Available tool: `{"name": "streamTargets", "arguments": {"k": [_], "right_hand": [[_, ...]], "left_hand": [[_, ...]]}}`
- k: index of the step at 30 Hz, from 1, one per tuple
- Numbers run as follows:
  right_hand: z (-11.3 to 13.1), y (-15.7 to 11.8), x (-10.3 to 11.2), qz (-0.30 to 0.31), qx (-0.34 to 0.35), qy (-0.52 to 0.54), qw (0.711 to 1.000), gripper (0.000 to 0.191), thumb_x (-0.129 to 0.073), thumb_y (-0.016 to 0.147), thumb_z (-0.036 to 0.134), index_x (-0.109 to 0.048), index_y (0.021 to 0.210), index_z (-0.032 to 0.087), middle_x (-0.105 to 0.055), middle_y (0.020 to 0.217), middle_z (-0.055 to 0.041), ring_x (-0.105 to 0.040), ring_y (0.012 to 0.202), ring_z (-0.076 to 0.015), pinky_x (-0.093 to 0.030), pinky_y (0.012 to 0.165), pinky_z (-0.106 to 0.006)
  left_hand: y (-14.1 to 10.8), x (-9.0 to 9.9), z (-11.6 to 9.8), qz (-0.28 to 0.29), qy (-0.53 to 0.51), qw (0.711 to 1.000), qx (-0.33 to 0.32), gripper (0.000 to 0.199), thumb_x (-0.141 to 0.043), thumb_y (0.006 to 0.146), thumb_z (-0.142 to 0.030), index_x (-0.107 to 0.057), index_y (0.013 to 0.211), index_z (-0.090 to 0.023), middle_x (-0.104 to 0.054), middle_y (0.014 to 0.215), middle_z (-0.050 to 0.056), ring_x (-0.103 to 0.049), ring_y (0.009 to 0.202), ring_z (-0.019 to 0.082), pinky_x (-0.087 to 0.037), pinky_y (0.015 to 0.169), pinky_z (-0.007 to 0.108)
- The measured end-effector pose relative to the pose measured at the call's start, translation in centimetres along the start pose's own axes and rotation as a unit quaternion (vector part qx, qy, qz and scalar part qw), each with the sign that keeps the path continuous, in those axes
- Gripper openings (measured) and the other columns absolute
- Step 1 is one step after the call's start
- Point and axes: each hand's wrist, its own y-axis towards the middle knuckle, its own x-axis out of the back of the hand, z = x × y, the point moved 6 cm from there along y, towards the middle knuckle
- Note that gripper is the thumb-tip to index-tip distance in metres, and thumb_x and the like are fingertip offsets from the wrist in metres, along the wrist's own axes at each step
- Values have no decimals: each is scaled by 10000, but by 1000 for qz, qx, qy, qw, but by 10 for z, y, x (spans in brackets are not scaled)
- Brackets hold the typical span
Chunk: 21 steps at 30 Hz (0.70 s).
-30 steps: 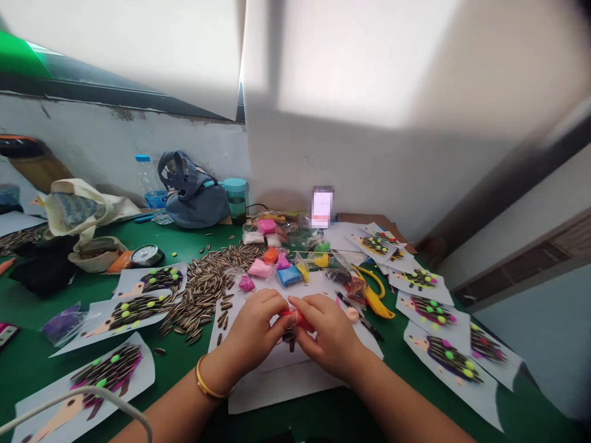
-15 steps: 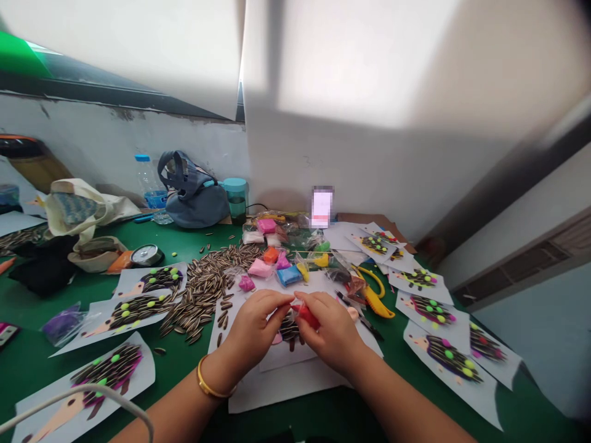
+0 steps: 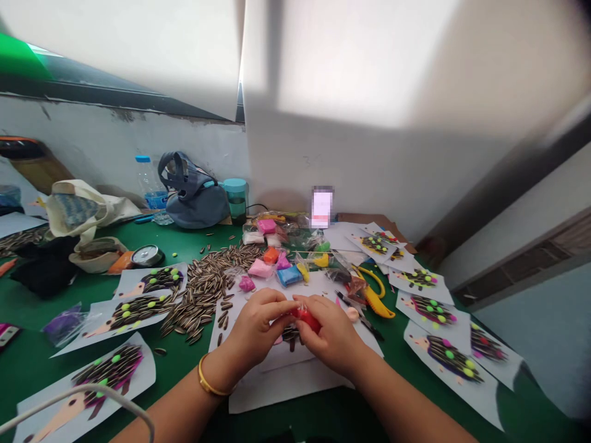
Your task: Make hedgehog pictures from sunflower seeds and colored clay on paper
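And here's the red clay pkt [image 3: 308,319], btwn both hands abv the white paper [image 3: 277,394], long axis approx L–R; R hand [image 3: 333,335] nearer its bulk, fingers closed round it, L hand [image 3: 253,326] pinching its L end.

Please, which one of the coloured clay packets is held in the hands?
The red clay packet, between the left hand and the right hand. The others, like the blue packet, lie untouched.
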Motion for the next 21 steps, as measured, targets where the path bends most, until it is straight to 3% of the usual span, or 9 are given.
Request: {"name": "streamTargets", "arguments": {"k": [5, 9, 14, 19, 21], "right_hand": [[5, 2, -2, 40, 3, 13, 999, 117, -530, 918, 218, -629, 978, 211, -631, 849, -14, -577, 792, -173, -429, 685, -279], [6, 3, -1, 42, -4, 14, 999, 101, -516, 923, 215, -616, 908, 210, -607, 805, -2, -552, 757, -165, -398, 660, -267], [5, 2, -1, 31, -17, -1, 999, 84, -547, 902, 219, -627, 915, 199, -615, 826, -22, -558, 764, -175, -402, 665, -278], [-1, 1, -1, 25, -16, -1, 1000, 151, -541, 910, 222, -634, 1029, 207, -635, 886, -35, -577, 829, -192, -429, 712, -298], [-4, 1, 0, 19, -19, 4, 1000, 191, -539, 913, 223, -627, 1082, 210, -644, 927, -41, -584, 863, -198, -441, 747, -311]], "left_hand": [[2, -4, -10, 37, 108, 992, -45, 188, -516, 963, -241, -677, 875, -198, -652, 784, 48, -551, 748, 179, -426, 688, 324], [0, -11, -8, 70, 170, 983, -10, 255, -424, 987, -250, -585, 799, -187, -602, 742, 43, -510, 703, 195, -388, 645, 327], [-2, -8, -5, 53, 178, 982, 19, 328, -389, 1000, -313, -523, 722, -201, -550, 664, 29, -487, 626, 193, -353, 582, 317], [-1, -7, -4, 56, 58, 996, 35, 155, -464, 968, -198, -614, 928, -189, -647, 806, 40, -582, 750, 182, -456, 666, 289], [-1, -8, -5, 53, 32, 998, 17, 194, -474, 957, -157, -640, 1050, -198, -688, 888, 53, -617, 820, 182, -489, 723, 292]]}}
